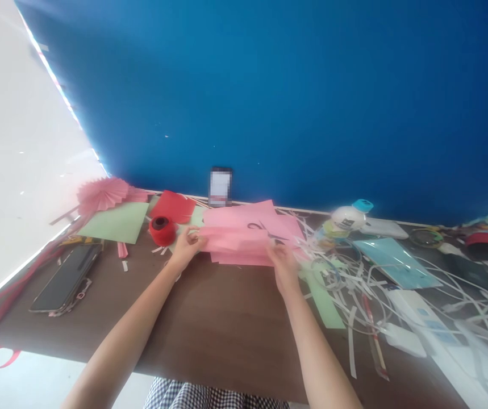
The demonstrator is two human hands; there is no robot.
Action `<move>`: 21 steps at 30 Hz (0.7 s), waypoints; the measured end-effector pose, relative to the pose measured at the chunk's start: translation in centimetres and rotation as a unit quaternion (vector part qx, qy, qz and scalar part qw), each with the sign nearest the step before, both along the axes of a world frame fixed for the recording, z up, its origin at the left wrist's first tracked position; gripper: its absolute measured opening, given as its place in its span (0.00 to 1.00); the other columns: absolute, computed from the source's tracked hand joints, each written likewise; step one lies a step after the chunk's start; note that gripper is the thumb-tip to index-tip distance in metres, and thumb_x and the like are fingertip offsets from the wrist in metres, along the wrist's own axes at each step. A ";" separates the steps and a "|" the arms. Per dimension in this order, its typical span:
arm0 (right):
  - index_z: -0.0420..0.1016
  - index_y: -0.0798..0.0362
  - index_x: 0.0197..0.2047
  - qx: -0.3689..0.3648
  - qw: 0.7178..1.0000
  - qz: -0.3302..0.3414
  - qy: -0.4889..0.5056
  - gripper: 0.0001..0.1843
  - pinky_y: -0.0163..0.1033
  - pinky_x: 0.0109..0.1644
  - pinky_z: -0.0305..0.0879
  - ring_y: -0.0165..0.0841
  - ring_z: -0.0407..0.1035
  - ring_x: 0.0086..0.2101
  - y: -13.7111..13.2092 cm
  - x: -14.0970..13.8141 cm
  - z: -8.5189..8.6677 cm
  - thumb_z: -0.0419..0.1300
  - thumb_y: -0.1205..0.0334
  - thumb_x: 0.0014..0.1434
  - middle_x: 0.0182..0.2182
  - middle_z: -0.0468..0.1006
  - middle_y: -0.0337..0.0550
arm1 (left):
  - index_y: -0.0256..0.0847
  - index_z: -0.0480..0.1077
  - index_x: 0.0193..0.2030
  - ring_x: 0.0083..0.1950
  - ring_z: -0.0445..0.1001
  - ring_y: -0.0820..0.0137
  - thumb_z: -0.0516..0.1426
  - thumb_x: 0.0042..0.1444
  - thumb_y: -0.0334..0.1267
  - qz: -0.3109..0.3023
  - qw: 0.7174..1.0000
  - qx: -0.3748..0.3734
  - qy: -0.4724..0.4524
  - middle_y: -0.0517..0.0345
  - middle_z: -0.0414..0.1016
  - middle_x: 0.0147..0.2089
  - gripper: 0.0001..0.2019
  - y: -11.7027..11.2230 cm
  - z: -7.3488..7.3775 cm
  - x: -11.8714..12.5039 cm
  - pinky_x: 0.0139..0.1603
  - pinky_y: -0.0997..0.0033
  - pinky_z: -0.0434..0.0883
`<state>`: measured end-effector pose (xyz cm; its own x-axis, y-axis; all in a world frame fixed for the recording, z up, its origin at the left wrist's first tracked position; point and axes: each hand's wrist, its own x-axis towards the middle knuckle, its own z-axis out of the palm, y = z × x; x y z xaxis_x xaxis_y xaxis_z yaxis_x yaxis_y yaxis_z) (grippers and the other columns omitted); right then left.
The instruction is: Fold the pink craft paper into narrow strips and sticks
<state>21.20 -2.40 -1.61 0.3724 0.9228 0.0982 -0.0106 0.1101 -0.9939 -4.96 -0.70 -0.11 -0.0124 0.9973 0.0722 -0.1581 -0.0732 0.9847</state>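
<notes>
A folded strip of pink paper [235,240] is stretched between my two hands, above other pink sheets [244,215]. My left hand [188,245] pinches its left end, thumb and fingers closed. At the right end, my right hand [283,264] grips the paper, its fingers partly blurred. Black scissor handles [254,226] show on the pink sheets just behind the strip. A roll of red ribbon [162,230] stands left of my left hand, in front of a red sheet [175,207].
A pink paper fan [103,194] and a green sheet [118,222] lie at the left, with a phone [65,278] nearer me. Another phone [220,187] leans on the blue wall. Right are a glue bottle [348,218], paper strips, tangled cables and a power strip [422,318].
</notes>
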 end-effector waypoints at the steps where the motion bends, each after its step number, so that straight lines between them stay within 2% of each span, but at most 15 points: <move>1: 0.66 0.52 0.36 -0.005 1.000 -0.001 0.009 0.18 0.43 0.44 0.65 0.35 0.69 0.40 0.0 0.0 -0.1 0.64 0.56 0.41 0.36 0.75 0.43 | 0.39 0.62 0.44 0.32 0.71 0.73 0.60 0.41 0.42 -0.014 1.000 0.002 0.003 0.59 0.70 0.30 0.22 -0.1 0.1 0.0 0.34 0.72 0.69; 3: 0.67 0.52 0.40 -0.011 1.000 0.011 0.026 0.22 0.44 0.44 0.65 0.36 0.68 0.41 0.0 0.1 -0.1 0.65 0.57 0.40 0.39 0.74 0.45 | 0.37 0.65 0.44 0.36 0.71 0.69 0.59 0.44 0.43 -0.050 0.999 0.012 0.015 0.53 0.72 0.35 0.21 -0.2 0.2 0.0 0.38 0.69 0.69; 6: 0.69 0.52 0.41 -0.015 0.999 0.024 0.025 0.22 0.44 0.45 0.65 0.37 0.68 0.43 -0.1 0.0 0.2 0.64 0.58 0.40 0.41 0.74 0.46 | 0.36 0.69 0.38 0.36 0.70 0.68 0.55 0.49 0.47 -0.067 0.996 0.025 0.047 0.53 0.72 0.35 0.16 -0.5 0.6 0.1 0.38 0.70 0.68; 9: 0.72 0.54 0.36 -0.008 1.000 0.006 0.003 0.17 0.45 0.44 0.65 0.38 0.69 0.40 -0.3 -0.1 0.5 0.63 0.56 0.41 0.37 0.76 0.46 | 0.36 0.69 0.30 0.32 0.67 0.70 0.52 0.50 0.50 -0.024 0.995 0.028 0.096 0.58 0.70 0.28 0.17 -0.6 0.9 0.2 0.32 0.74 0.65; 12: 0.73 0.54 0.33 -0.001 1.000 -0.015 -0.007 0.15 0.44 0.41 0.65 0.38 0.69 0.37 -0.4 -0.2 0.6 0.62 0.56 0.41 0.33 0.76 0.44 | 0.36 0.66 0.23 0.27 0.62 0.74 0.51 0.50 0.50 0.005 0.989 0.038 0.143 0.62 0.63 0.22 0.18 -0.6 0.9 0.2 0.27 0.77 0.61; 17: 0.73 0.54 0.32 -0.001 1.000 -0.019 0.010 0.14 0.41 0.38 0.65 0.36 0.69 0.34 -0.2 -0.4 0.3 0.62 0.56 0.41 0.31 0.76 0.43 | 0.36 0.63 0.21 0.24 0.57 0.76 0.50 0.52 0.47 0.052 0.976 0.074 0.197 0.64 0.57 0.19 0.17 -0.4 0.5 0.4 0.24 0.78 0.57; 21: 0.72 0.54 0.32 0.002 1.000 -0.005 0.031 0.13 0.40 0.37 0.64 0.34 0.69 0.34 -0.1 -0.5 0.1 0.63 0.57 0.41 0.30 0.75 0.41 | 0.36 0.67 0.24 0.25 0.61 0.74 0.49 0.53 0.45 0.094 0.967 0.083 0.223 0.64 0.62 0.20 0.15 -0.4 0.2 0.4 0.26 0.78 0.59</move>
<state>20.69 -2.49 -1.54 0.3864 0.9190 0.0783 -0.0713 0.1144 -0.9909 -4.52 -1.08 0.09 -0.1220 0.9548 0.2710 0.3117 -0.2224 0.9238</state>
